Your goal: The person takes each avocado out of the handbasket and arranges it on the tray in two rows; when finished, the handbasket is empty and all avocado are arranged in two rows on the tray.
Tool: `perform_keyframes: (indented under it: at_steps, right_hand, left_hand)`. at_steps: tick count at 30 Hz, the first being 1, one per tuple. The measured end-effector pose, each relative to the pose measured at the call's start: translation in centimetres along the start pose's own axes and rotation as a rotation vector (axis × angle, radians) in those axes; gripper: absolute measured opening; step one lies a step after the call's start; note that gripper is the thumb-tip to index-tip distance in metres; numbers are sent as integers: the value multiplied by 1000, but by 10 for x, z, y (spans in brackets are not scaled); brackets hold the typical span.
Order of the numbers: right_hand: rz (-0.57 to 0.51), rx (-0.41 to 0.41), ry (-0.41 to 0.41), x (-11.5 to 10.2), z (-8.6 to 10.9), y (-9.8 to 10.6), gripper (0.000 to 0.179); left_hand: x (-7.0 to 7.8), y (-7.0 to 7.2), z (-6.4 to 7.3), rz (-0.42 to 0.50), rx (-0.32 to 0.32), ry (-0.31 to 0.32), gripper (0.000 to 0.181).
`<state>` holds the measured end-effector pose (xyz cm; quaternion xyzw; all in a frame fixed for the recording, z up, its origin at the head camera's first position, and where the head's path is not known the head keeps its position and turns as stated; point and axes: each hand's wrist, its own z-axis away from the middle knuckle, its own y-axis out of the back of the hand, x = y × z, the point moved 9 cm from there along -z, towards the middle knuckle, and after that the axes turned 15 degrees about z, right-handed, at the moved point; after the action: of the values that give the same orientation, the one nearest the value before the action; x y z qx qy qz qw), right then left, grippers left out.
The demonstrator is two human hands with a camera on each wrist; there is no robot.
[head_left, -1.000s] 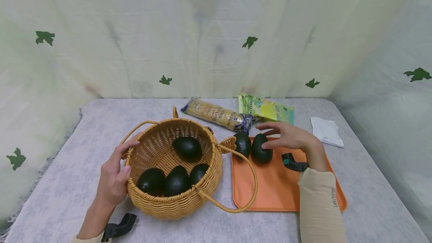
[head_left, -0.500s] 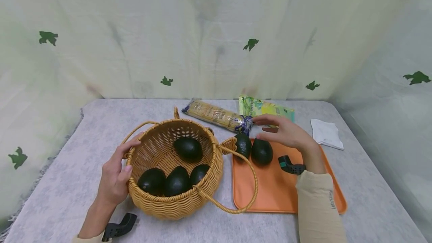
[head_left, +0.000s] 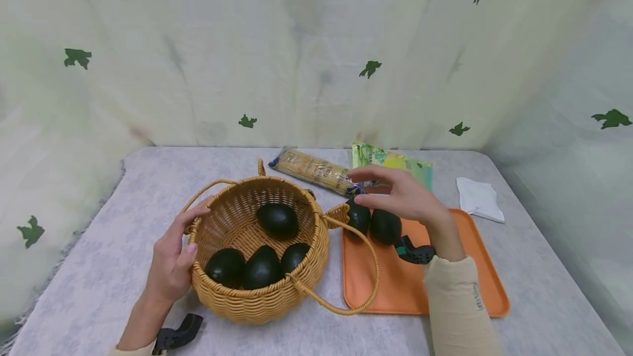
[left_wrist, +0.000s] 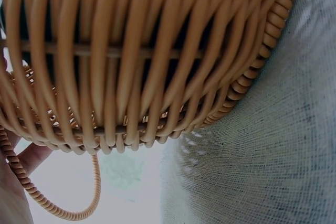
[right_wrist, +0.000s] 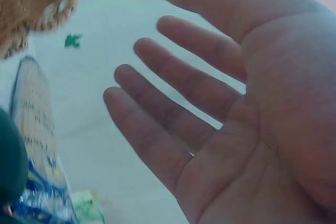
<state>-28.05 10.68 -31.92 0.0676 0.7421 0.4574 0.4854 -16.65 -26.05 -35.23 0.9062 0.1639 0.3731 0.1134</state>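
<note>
My left hand (head_left: 170, 262) grips the left rim of a round wicker basket (head_left: 254, 306), fingers over the edge and thumb against it. In the left wrist view the woven wall (left_wrist: 121, 77) fills the top, with part of the hand (left_wrist: 16, 192) at lower left. Several dark green avocados (head_left: 278, 221) lie inside the basket. Two more, a left avocado (head_left: 359, 217) and a right avocado (head_left: 386, 227), sit on an orange tray (head_left: 386, 284). Above them hovers my right hand (head_left: 400, 194), holding nothing; the right wrist view shows its fingers (right_wrist: 184, 77) spread and relaxed.
Behind the tray lie a pack of noodles or pasta (head_left: 316, 171) and a green-yellow packet (head_left: 417, 168). A white folded tissue or packet (head_left: 478, 199) is at the right. The basket's looped handle (head_left: 373, 284) overhangs the tray's left side.
My right hand has come off the right avocado, lifted slightly and moved left over the left one. The left hand stays on the basket rim.
</note>
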Motion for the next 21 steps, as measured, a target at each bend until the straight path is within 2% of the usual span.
perform_keyframes:
  at_steps: [11, 21]
  right_hand:
    - [50, -15, 103, -38, -18, -4, 52]
    - [74, -52, 235, -78, -35, -13, 52]
  left_hand:
    - [2, -1, -1, -25, -2, 0, 55]
    - [3, -1, 0, -23, -2, 0, 55]
